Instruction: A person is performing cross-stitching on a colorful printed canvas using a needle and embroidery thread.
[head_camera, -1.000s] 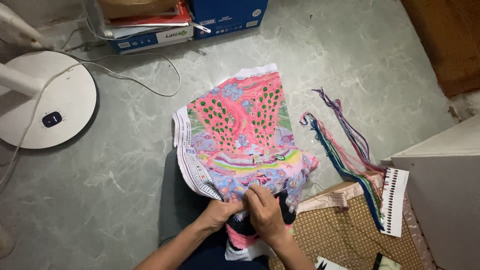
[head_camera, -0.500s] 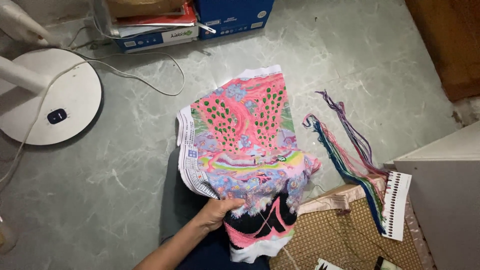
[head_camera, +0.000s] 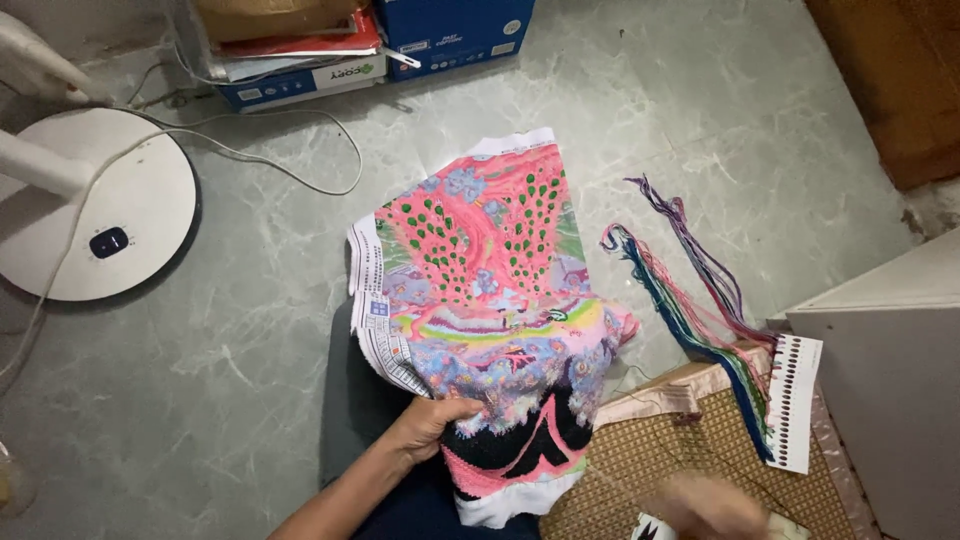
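My left hand (head_camera: 432, 425) grips the embroidery cloth (head_camera: 495, 320) on my lap; the right hand (head_camera: 715, 505) is a blur low over the woven mat (head_camera: 690, 450).

Nearest me, I see the left hand closed on the cloth's lower left edge, fingers curled over the black and pink stitching, while the right hand sits apart from the cloth at the bottom of the view, too blurred for me to tell whether it is open or closed. The cloth spreads from my lap out onto the grey floor (head_camera: 250, 380), its pink, green-dotted part farthest from me. To its right lies a bundle of coloured threads (head_camera: 690, 300) running to a white thread card (head_camera: 795, 400) on the mat. Farther off I see a round white fan base (head_camera: 100, 200) with its cord at left, and blue cardboard boxes (head_camera: 455, 25) at the top.
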